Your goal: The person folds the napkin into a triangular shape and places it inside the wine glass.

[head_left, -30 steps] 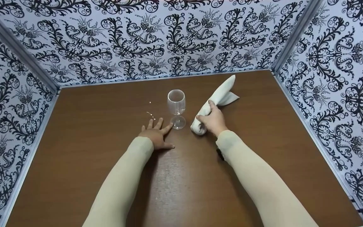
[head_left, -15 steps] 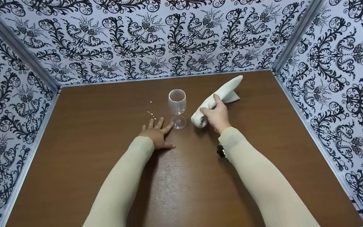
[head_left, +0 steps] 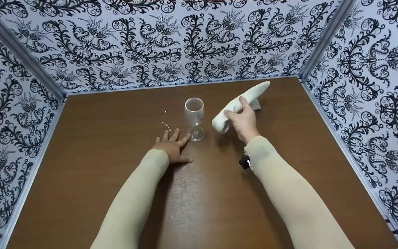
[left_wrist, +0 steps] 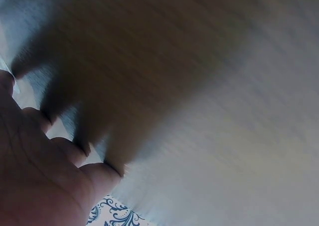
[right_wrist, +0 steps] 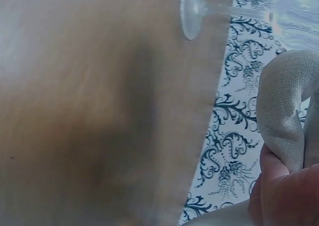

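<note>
Head view, frame centre: left hand (head_left: 171, 148) flat on table (head_left: 98, 166), fingers spread, fingertip touching wine glass (head_left: 194, 117) base; right hand (head_left: 244, 121) gripping rolled white cloth (head_left: 244, 103), lifted, right of glass. Left wrist view: palm (left_wrist: 35, 176), blurred tabletop. Right wrist view: cloth (right_wrist: 286, 111) at right, glass (right_wrist: 199, 11) at top.

Left arm: reaching forward in a beige sleeve.
Left hand (head_left: 172, 147): lying palm down, fingers spreading straight, thumb sticking out sideways.
Right arm: extending forward, raised, beige sleeve.
Right hand (head_left: 244, 121): hovering, fingers and thumb curling in a grip, knuckles facing up.
</note>
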Demonstrator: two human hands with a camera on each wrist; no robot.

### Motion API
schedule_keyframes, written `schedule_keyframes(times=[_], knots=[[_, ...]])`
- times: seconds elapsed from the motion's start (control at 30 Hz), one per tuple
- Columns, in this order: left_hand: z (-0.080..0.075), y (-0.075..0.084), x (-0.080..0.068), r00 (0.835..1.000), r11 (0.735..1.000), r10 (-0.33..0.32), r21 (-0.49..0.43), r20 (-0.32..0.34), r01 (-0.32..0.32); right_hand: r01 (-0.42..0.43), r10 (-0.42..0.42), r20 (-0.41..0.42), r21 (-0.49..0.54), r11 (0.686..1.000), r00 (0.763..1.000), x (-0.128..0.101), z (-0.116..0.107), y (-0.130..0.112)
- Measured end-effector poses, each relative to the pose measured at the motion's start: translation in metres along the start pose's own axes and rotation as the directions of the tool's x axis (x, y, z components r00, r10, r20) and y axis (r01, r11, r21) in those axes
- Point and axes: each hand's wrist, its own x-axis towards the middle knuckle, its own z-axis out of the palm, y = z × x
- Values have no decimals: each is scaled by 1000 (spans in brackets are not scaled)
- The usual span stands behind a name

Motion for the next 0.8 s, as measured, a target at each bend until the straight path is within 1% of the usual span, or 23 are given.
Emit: schedule_keyframes(times=[0.17,0.33,0.63,0.8], knots=[[-3,2,-5,1000,1000,-7,3,-6,7,12,-11,-11,40,999,1000,0,0,-11],[-2,3,-4,1000,1000,-2,1,-13,2,40,-37,-25,99,994,999,0,2,-24],[-1,1,-2,1000,1000,-12,11,-3,12,97,-88,-54,212,972,995,-3,5,-48],[0,-1,1,1000,1000,-8,-3,4,8,133,-120,-64,258,957,991,-3,8,-59]])
